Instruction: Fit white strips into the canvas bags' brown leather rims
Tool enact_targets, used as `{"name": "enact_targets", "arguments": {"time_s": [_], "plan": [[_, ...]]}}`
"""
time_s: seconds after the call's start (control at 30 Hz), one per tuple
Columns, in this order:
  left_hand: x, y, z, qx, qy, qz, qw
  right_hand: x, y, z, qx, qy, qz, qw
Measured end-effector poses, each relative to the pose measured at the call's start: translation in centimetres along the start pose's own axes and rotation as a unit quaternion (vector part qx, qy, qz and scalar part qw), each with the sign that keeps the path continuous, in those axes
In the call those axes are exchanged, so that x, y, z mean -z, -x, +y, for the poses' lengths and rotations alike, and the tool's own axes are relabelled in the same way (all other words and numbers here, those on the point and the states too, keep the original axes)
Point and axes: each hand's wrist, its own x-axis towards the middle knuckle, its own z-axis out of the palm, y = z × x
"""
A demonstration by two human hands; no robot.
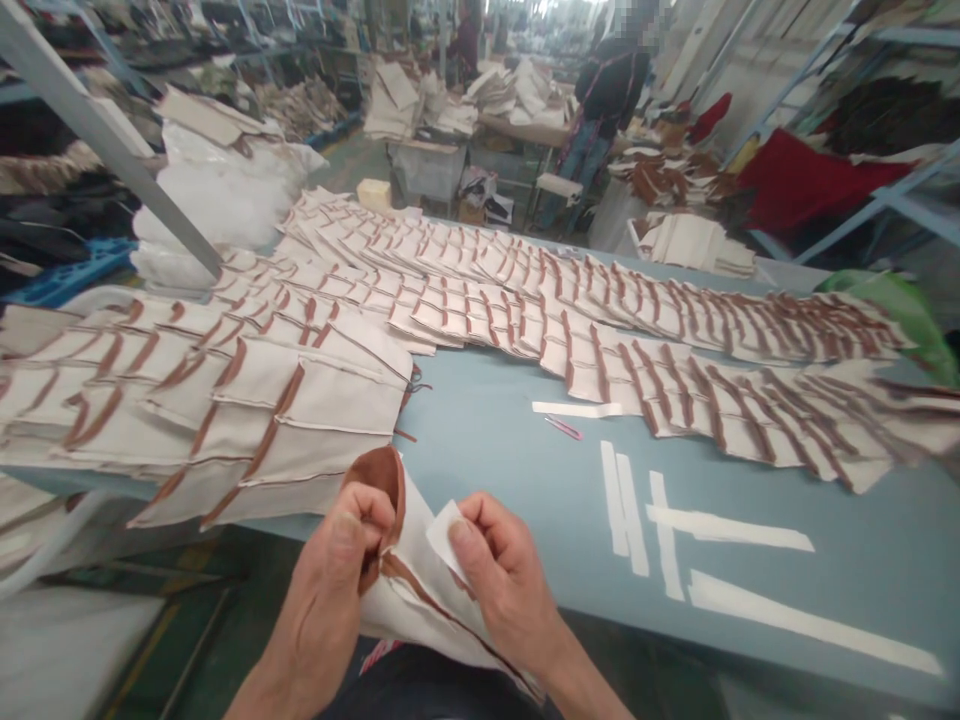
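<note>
Currently, the fingers of the left hand (337,570) clamp a brown-trimmed cream fabric panel (409,612). The right hand (504,572) pinches a small white strip (444,532) just beside them.

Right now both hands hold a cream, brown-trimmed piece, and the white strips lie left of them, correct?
Not quite: the head view shows the white strips lying right of the hands. Left hand and right hand do hold the cream piece.

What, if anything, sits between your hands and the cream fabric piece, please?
Nothing visible: the left hand pinches the cream fabric piece at its brown edge; the right hand pinches it with a white strip.
</note>
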Motion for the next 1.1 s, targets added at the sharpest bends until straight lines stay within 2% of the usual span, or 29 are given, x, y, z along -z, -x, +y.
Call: {"name": "enact_targets", "arguments": {"time_s": [0.07, 0.17, 0.23, 0.3, 0.37, 0.43, 0.57, 0.77, 0.97, 1.1], "plan": [[0.0, 0.1, -0.9, 0.005, 0.01, 0.017, 1.0, -0.2, 1.1, 0.2, 0.039, 0.049, -0.002, 0.998], [0.0, -0.3, -1.7, 0.007, -0.005, 0.016, 1.0, -0.5, 2.3, 0.5, 0.153, 0.125, -0.024, 0.98], [0.1, -0.8, -2.0, 0.005, -0.005, 0.009, 1.0, -0.7, 2.7, 0.9, 0.237, 0.202, -0.021, 0.95], [0.1, -1.3, -2.2, 0.0, 0.0, 0.001, 1.0, -0.9, 2.7, 1.5, 0.294, 0.308, -0.002, 0.905], [0.1, -1.8, -2.1, -0.003, 0.0, -0.013, 1.0, -1.1, 2.4, 2.1, 0.325, 0.387, 0.017, 0.863], [0.4, -2.1, -1.7, -0.007, -0.008, -0.035, 0.999, -1.2, 2.1, 2.4, 0.337, 0.414, 0.029, 0.845], [2.0, -2.3, 0.1, -0.012, -0.057, -0.087, 0.995, -1.1, 1.5, 1.9, 0.343, 0.411, 0.018, 0.844], [4.0, -2.6, 1.6, -0.057, -0.224, -0.125, 0.965, -0.9, 1.3, 1.3, 0.344, 0.425, 0.001, 0.837], [4.5, -2.3, 1.4, -0.056, -0.263, -0.13, 0.954, -0.4, 1.4, 1.1, 0.3, 0.423, -0.013, 0.855], [4.6, -2.2, 2.0, -0.022, -0.202, -0.194, 0.96, 0.4, 1.6, 0.8, 0.292, 0.429, 0.0, 0.855]]}}
